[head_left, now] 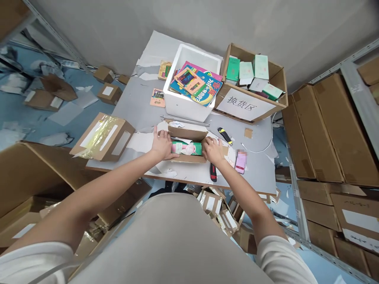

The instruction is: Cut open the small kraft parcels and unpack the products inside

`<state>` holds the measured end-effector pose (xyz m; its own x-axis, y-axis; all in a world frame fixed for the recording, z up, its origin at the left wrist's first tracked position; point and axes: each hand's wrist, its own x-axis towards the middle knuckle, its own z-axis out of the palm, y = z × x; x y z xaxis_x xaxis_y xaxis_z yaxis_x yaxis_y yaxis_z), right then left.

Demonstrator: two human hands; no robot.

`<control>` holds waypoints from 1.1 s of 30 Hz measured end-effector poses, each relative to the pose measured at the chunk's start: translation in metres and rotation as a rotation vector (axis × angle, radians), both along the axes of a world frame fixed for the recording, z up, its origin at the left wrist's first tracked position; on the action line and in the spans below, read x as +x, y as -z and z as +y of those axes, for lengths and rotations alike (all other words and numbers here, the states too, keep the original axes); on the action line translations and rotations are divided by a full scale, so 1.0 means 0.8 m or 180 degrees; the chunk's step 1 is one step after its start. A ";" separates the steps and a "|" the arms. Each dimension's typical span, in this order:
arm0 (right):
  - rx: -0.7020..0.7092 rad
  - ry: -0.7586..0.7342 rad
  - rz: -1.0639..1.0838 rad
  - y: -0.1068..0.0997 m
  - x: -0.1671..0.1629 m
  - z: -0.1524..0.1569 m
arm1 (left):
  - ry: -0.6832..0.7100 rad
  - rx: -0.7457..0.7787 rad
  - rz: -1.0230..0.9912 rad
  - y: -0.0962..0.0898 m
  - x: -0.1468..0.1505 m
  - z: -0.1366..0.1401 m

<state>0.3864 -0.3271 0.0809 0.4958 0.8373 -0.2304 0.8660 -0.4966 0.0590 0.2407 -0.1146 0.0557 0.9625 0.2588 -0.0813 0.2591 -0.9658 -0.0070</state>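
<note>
Below the bench's near edge lies a jumble of small cartons. A red-and-black utility knife lies close to that edge, with a smartphone, its screen lit pink, farther right.

Just beyond, both hands are at an open carton. The left hand spreads over its left end, thumb along the near side; the right hand bends its fingers over the right end. Whether either grip clasps the cardboard or merely rests against it, I cannot tell. Inside the carton, between the hands, lies a green box with crumpled clear plastic on top.

A tape-wrapped carton sits at the bench's left side. Past the right hand lie a yellow-and-black utility knife and a white cable.

Farther back, a white foam box holds colourful booklets. Touching or just beside it, a cardboard box with a handwritten sign contains green-and-white boxes. Behind stands a grey wall.
</note>
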 end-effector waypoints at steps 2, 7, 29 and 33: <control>0.0004 0.0212 0.0051 0.016 0.000 -0.019 | -0.0057 -0.0406 -0.0090 0.004 -0.017 0.014; -0.0156 0.0486 0.0110 0.045 -0.006 -0.035 | -0.0139 -0.1235 -0.0325 0.035 -0.046 0.042; -0.1308 -0.0623 -0.0144 0.059 0.004 0.090 | -0.0016 -0.0658 0.0367 0.009 -0.020 0.021; -0.1296 -0.0702 -0.0167 0.081 0.013 0.084 | 0.0098 -0.0970 0.0287 0.028 -0.034 0.041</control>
<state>0.3968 -0.2596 0.0161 0.3359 0.7706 -0.5415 0.9389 -0.2283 0.2576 0.2134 -0.0817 0.0335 0.9549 0.1801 -0.2359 0.2411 -0.9344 0.2624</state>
